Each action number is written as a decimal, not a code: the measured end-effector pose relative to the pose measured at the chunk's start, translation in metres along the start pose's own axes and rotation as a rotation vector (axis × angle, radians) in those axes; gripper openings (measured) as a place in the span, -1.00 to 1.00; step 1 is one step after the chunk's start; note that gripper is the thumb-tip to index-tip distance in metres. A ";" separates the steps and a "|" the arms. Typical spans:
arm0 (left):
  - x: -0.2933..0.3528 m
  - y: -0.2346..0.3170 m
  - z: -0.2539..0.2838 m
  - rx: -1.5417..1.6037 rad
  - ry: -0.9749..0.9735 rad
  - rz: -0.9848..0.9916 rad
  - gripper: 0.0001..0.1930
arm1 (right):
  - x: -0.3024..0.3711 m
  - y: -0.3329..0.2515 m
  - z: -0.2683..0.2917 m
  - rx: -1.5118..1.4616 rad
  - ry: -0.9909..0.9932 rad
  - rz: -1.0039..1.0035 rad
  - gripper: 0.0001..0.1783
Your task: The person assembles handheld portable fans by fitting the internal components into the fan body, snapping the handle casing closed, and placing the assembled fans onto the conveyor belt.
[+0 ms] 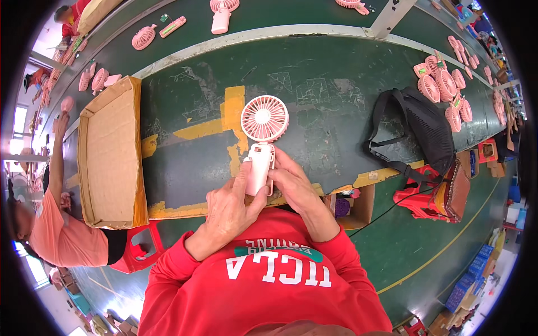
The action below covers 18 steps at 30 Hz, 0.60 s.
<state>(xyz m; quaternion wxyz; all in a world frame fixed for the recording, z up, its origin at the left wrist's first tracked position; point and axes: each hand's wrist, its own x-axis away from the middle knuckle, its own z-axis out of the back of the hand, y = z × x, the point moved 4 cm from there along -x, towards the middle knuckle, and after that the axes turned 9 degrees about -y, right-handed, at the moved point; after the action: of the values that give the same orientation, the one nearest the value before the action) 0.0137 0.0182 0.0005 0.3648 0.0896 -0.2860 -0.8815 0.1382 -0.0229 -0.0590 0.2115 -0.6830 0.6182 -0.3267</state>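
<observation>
A pale pink handheld fan (259, 171) is held between my two hands over the near part of the dark green table (314, 151). Its round, ribbed head points away from me, with a white hub in the middle. My left hand (228, 208) grips the left side and lower end of the handle, thumb and fingers pressed on its front. From the right, my right hand (298, 187) closes its fingers on the handle's edge. A narrow pink strip shows along that edge, and I cannot tell whether it is a separate shell part.
An open cardboard tray (112, 157) lies to the left, and a black mesh bag (423, 131) to the right. Fan parts (445, 85) are piled beyond the bag. More pink fans (221, 19) lie across a metal rail. A seated co-worker (70, 232) reaches forward at far left.
</observation>
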 end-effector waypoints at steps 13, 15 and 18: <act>0.000 0.004 -0.001 -0.102 -0.028 -0.051 -0.46 | 0.002 -0.007 -0.008 0.057 -0.062 -0.007 -0.25; 0.000 0.003 -0.002 -0.097 -0.020 -0.081 -0.41 | 0.002 -0.005 -0.009 0.087 -0.051 -0.025 -0.26; 0.001 0.001 -0.006 -0.098 0.018 -0.123 -0.40 | 0.002 -0.001 -0.010 0.212 -0.031 0.032 -0.35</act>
<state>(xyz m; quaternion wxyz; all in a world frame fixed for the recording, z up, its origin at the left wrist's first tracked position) 0.0153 0.0144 -0.0042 0.3166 0.0967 -0.2332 -0.9144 0.1318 -0.0237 -0.0514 0.2973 -0.6518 0.5877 -0.3761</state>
